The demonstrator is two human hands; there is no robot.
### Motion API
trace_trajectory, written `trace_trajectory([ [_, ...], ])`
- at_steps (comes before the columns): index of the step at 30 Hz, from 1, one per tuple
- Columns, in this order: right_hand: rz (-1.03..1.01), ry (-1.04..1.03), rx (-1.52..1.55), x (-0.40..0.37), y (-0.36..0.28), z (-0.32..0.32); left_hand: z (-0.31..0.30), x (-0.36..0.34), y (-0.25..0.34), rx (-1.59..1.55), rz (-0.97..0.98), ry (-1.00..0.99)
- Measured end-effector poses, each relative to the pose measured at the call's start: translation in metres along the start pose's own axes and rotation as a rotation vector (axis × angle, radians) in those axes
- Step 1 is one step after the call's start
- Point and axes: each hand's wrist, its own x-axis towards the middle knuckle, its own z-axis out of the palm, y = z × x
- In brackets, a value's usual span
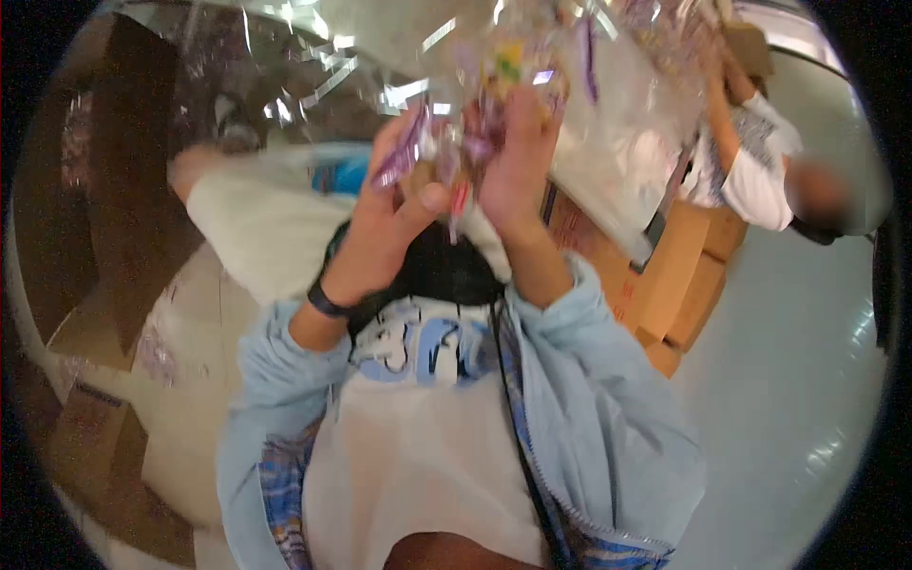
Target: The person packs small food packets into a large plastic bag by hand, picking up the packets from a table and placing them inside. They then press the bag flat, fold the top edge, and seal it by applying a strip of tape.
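Both my hands are raised in front of my chest around small shiny wrapped packets. My left hand (380, 223), with a dark band on its wrist, has its fingers curled round a purple-and-clear packet (407, 157). Close beside it on the right, my right hand (518, 161) holds a clear packet with yellow and purple print (508, 71). A small red-and-clear piece (460, 199) hangs between the palms. Glare and blur hide the fingertips and the packets' edges.
Clear plastic film (332, 81) spreads beyond my hands. Cardboard boxes (684, 275) stand at the right, others (95, 465) at the left. A co-worker (760, 157) reaches toward packets at the upper right. My bent leg (256, 218) is on the left.
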Motion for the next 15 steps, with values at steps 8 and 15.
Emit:
trace_trajectory([
  [8, -0.133, -0.442, 0.408, -0.029, -0.004, 0.0, -0.007, -0.046, 0.016, 0.304, 0.013, 0.135],
  [15, -0.043, -0.586, 0.116, -0.027, -0.017, -0.032, -0.013, -0.077, 0.017, 0.003, 0.222, 0.277],
])
